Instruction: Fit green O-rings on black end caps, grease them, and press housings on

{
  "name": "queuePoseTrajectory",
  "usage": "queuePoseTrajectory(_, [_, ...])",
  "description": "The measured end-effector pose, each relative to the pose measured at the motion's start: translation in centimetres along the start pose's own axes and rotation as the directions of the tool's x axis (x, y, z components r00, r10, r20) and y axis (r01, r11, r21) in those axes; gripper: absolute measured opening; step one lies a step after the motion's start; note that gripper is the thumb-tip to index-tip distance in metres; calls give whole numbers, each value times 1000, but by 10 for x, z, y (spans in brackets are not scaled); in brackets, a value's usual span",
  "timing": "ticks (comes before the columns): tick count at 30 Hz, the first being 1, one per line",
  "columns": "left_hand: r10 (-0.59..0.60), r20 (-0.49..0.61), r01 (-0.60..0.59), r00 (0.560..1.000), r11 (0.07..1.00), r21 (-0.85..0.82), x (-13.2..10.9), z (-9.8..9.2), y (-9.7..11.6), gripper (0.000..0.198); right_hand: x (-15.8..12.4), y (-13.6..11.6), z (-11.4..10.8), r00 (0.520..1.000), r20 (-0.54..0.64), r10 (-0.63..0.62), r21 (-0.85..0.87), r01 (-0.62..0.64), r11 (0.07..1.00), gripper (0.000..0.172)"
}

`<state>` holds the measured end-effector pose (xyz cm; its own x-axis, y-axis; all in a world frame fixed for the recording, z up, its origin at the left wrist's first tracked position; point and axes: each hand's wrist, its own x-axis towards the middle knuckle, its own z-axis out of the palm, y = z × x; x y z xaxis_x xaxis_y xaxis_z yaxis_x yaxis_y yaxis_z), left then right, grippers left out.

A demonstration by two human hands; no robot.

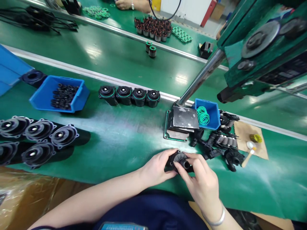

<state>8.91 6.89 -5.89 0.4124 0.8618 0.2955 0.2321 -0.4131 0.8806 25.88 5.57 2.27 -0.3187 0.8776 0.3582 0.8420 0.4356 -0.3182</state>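
Near the front edge of the green bench, both my hands are closed around one black plastic pump housing (180,158). My left hand (157,168) grips its left side. My right hand (200,179) pinches the round centre of the part with thumb and fingers. A pile of similar black parts (223,143) lies just to the right of my hands. Behind them a small blue bin holds green rubber rings (202,115).
A press stand with a metal base plate (178,126) and slanted column (201,78) rises behind my hands. Several finished black units (129,95) stand in a row; larger housings (38,135) lie left. A blue bin (59,94) holds small black pieces. Another person's hand (124,3) works far back.
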Motion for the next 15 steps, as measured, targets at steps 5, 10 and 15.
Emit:
queuePoseTrajectory(5, [164, -9, -163, 986, 984, 71, -1, 4, -5, 62, -5, 0, 8, 999, -33, -7, 13, 7, 1000, 17])
queuePoseTrajectory(10, [197, -88, -180, 976, 968, 172, 13, -18, 16, 62, 20, 20, -32, 989, 40, -144, 147, 137, 980, 32])
queuePoseTrajectory(15, [244, -163, -212, 956, 959, 188, 80, -67, 54, 59, 98, 47, -152, 842, -539, 14, 235, 135, 963, 20])
